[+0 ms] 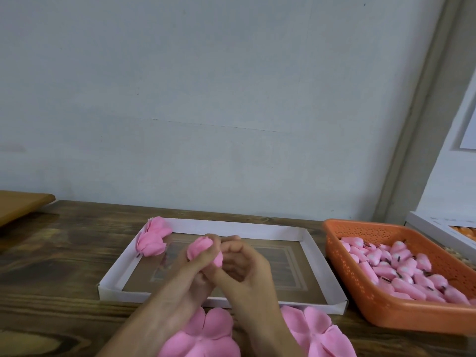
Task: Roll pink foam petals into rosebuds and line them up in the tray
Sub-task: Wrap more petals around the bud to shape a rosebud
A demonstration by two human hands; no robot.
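Pink rosebud, tightly rolled, held by left hand.

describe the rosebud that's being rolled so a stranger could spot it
Find the white tray in the middle of the wooden table. Over it, the left hand and right hand grip one pink rosebud. Unlike the two finished buds lying at the tray's far-left corner, it is held aloft.

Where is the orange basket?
In the head view, the orange basket sits on the right side of the wooden table, just right of the white tray, with small pink pieces heaped inside it.
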